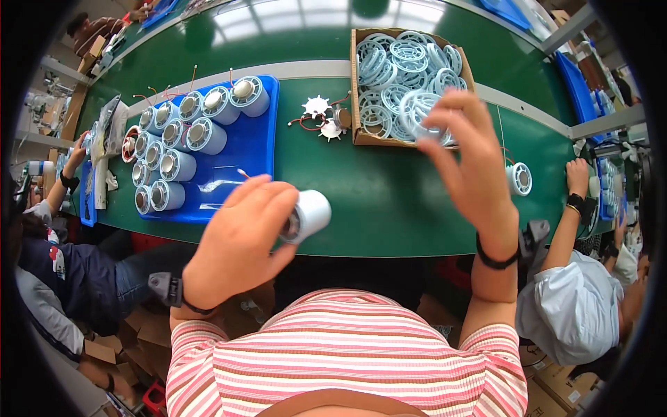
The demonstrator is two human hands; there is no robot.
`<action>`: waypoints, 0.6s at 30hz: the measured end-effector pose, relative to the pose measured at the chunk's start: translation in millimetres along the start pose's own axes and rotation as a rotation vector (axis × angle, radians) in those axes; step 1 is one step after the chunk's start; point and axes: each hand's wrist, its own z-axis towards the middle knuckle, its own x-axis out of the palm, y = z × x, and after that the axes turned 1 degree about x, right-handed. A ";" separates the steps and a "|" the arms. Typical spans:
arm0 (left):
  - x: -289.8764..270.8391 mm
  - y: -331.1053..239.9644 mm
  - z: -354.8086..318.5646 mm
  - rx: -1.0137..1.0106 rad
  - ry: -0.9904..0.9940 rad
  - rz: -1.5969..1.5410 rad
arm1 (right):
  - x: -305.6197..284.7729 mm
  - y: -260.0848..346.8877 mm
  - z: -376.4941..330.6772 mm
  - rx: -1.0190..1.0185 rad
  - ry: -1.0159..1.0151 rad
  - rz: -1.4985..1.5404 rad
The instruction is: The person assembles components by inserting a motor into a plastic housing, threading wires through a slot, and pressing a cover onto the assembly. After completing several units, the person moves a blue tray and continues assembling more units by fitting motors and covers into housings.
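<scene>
Left hand point(236, 240) fingers around white cylinder point(308, 215), right hand point(472, 163) gripping ring point(419, 111)

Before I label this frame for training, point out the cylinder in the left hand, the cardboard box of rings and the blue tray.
white cylinder point(313, 212), head view, on its white side wall.
cardboard box point(356, 83), head view, on its left wall.
blue tray point(246, 156), head view, on its bare floor.

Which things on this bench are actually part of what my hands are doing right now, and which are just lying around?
In use:
- left hand holding a white cylinder
- right hand reaching into the cardboard box of pale ring grilles

Lying about:
- blue tray of similar cylinders
- loose white wheels with red wires
- single cylinder by a co-worker's hand
</scene>
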 end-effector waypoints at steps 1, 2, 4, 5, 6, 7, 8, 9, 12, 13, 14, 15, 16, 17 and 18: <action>7.9 -3.3 7.0 -0.002 -0.004 0.002 | 1.5 10.5 -12.6 0.012 0.061 0.082; 17.3 -4.6 13.4 -0.071 0.100 -0.059 | 4.9 17.8 -24.7 0.013 0.062 0.079; 34.8 -4.8 23.6 -0.139 0.212 -0.125 | 16.7 20.7 -48.0 0.068 0.208 0.136; 45.7 -5.9 27.1 -0.147 0.163 -0.131 | 22.2 14.1 -58.3 0.074 0.218 0.138; 55.1 -6.5 29.9 -0.158 0.116 -0.137 | 27.9 4.8 -70.6 0.086 0.252 0.144; 61.1 -6.2 31.7 -0.168 0.071 -0.141 | 33.0 -3.0 -80.8 0.100 0.285 0.151; 64.5 -6.2 32.2 -0.176 0.079 -0.149 | 35.0 -6.9 -88.0 0.114 0.319 0.159; 67.3 -6.0 32.2 -0.211 0.071 -0.245 | 35.7 -6.1 -92.4 0.121 0.328 0.166; 73.1 -4.9 33.4 -0.285 0.058 -0.437 | 40.6 5.2 -92.8 0.294 0.060 0.184; 76.7 -4.3 33.2 -0.301 0.047 -0.502 | 45.5 5.4 -94.2 0.302 0.064 0.186; 80.3 -3.7 32.7 -0.316 0.036 -0.567 | 53.6 3.7 -96.9 0.300 0.064 0.113; 83.2 -3.4 31.5 -0.335 0.022 -0.630 | 62.0 1.6 -99.2 0.294 0.064 0.042; 85.7 -4.1 30.8 -0.340 0.025 -0.631 | 65.5 2.3 -98.4 0.288 0.065 -0.029; 88.4 -5.8 30.4 -0.349 0.006 -0.664 | 64.7 2.9 -98.6 0.291 0.068 -0.025; 91.1 -7.5 30.2 -0.358 -0.013 -0.697 | 61.8 4.2 -97.9 0.273 0.076 0.000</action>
